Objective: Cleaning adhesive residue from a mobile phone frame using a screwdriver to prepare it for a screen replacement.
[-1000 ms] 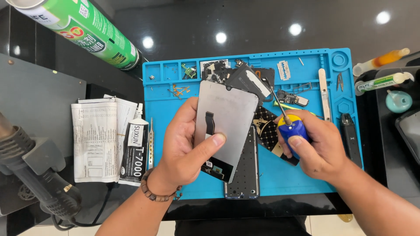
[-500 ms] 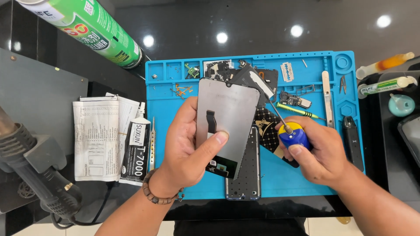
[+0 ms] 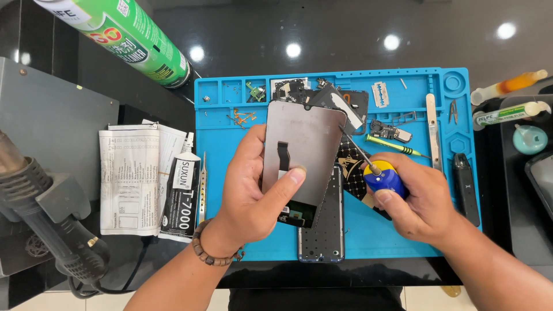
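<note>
Head view: the left hand is gripping the phone screen assembly, holding it tilted above the blue repair mat. The right hand is clamping a blue-and-yellow screwdriver, its tip touching the assembly's right edge, over the phone frame.

Left hand in open-thumbed grip, right hand fisted.
</note>
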